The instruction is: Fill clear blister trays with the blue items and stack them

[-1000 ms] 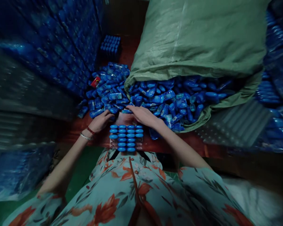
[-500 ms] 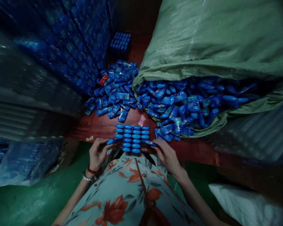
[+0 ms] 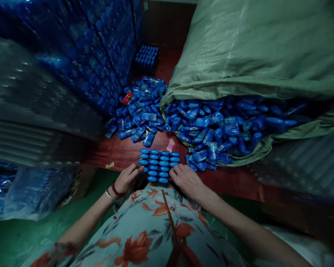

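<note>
A neat block of upright blue-capped small bottles (image 3: 159, 165) stands in rows near the front edge of the red-brown table (image 3: 128, 152). My left hand (image 3: 128, 177) rests against the block's left side, fingers curled on the bottles there. My right hand (image 3: 187, 180) presses against its right side, fingers bent. A loose heap of the same blue bottles (image 3: 141, 113) lies behind the block. More bottles spill from the mouth of a large green woven sack (image 3: 239, 55) at the right.
Stacks of shrink-wrapped blue bottle packs (image 3: 94, 48) rise at the left. Another small wrapped pack (image 3: 146, 57) sits at the back. A clear plastic bag of bottles (image 3: 25, 189) lies low on the left over the green floor (image 3: 44, 237). A pink scrap (image 3: 170, 145) lies on the table.
Both hands pulled back from the loose heap to the block's sides, each carrying a bottle half a second ago; now they press against the block and the loose bottles are no longer apart.
</note>
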The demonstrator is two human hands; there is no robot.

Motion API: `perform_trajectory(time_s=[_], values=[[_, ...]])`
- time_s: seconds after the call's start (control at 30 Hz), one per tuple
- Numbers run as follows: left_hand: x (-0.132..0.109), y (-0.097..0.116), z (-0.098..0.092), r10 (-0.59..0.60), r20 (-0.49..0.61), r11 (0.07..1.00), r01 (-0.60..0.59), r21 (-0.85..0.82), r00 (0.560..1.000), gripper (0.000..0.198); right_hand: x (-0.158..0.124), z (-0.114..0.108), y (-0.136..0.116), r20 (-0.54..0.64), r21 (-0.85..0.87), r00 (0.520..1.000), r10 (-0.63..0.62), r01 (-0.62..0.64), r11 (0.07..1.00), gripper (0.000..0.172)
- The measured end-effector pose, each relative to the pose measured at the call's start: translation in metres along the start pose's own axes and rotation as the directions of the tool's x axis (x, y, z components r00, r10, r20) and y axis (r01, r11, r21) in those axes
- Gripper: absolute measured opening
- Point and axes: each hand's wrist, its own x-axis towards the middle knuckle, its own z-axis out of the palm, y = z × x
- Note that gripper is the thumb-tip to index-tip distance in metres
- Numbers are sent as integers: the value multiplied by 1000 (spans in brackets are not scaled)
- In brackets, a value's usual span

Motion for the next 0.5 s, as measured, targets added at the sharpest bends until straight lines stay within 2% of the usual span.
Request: perform_trajectory(time_s=[0.17,0.33,0.4,0.47,0.5], values=[[7,-6,-2,36,32,998,-38,55,999,32,13,-2,-8,83,-3,997,-2,2,1000,13],[14,0,-20,117,11,975,-117,190,993,31,1,-4,-11,69,17,988,140,-142,990,15],[19,-4,-27,45,-60,987,-35,159,997,29,-7,-13,-6,15,31,984,175,-176,984,23],[29,-15,-30,-133,-162,987,144,64,978,26,-5,-27,4,-59,39,981,182,-180,983,30],[37,-24,-28,-236,-201,969,246,23,951,24,3,-35,10,-91,46,982,167,-164,985,30]])
